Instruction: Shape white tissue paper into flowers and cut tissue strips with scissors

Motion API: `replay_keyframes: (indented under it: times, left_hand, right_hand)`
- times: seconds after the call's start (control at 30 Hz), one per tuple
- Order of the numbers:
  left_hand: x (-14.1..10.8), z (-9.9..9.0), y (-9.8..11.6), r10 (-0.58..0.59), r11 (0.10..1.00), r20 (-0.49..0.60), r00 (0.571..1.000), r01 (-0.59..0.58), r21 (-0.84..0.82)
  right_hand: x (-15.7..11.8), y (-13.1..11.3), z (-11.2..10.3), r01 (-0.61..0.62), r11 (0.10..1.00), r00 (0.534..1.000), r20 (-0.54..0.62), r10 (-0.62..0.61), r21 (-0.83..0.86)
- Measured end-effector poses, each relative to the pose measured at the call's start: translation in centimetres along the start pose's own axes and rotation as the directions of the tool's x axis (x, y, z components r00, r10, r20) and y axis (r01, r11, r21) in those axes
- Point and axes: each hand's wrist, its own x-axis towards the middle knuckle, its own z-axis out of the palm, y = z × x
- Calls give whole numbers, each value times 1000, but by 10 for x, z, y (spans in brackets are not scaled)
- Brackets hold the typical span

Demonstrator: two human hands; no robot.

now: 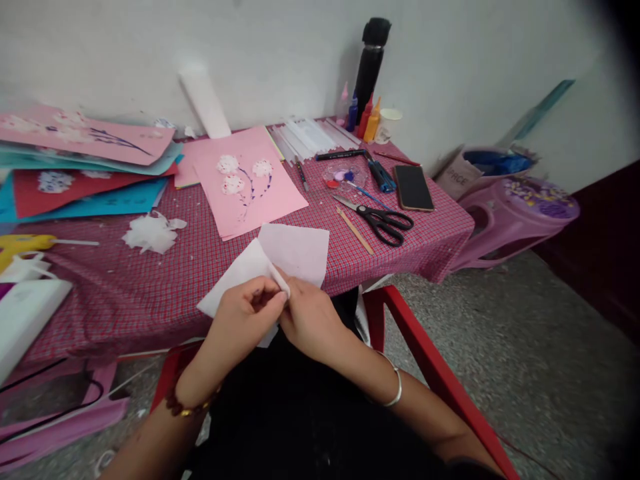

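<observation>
In the head view, my left hand and right hand meet just on the near side of the pink flower card, fingers bent inward, each grip pinching the folded white paper. On the surface, right of that card, I count four small bottles, one pair of scissors, one phone.

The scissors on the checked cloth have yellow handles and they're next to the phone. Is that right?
Not quite: the scissors have black handles, not yellow, as the head view shows. They do lie on the checked cloth, next to the phone.
</observation>
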Motion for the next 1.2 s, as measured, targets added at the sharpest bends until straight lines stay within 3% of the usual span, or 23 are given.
replay_keyframes:
  times: [0.3, 0.47, 0.57, 0.63, 0.7, 0.8, 0.87, 1.2]
  left_hand:
    - [4, 7, -1, -12, 1000, -61, 998, 12, -14]
    - [10, 6, -10, 7, 999, -42, 999, -9, -48]
    - [11, 5, -14, 1, 999, -53, 999, -4, -45]
    - [11, 3, -15, -6, 1000, -53, 999, 4, -31]
    - [9, 1, -13, -6, 1000, -42, 999, 6, -9]
    - [7, -3, -9, 3, 999, -9, 1000, -2, 32]
    - [7, -5, -7, 7, 999, 14, 1000, -8, 51]
    - [8, -7, -11, -30, 999, 75, 997, 28, 21]
  right_hand:
    - [1, 5, 0, 42, 998, 997, 71, -39, -52]
    - [-1, 8, -12, 96, 985, 987, 117, -114, 145]
    - [-1, 8, -20, 53, 951, 994, 71, -78, 304]
    - [0, 8, -21, -33, 896, 999, 8, 33, 443]
    - [3, 8, -19, -120, 777, 988, -5, 157, 618]
    - [8, 9, -15, -226, 554, 965, 109, 237, 801]
    - [11, 10, -14, -273, 482, 956, 180, 230, 832]
    - [13, 15, -5, -275, 454, 954, 183, 236, 848]
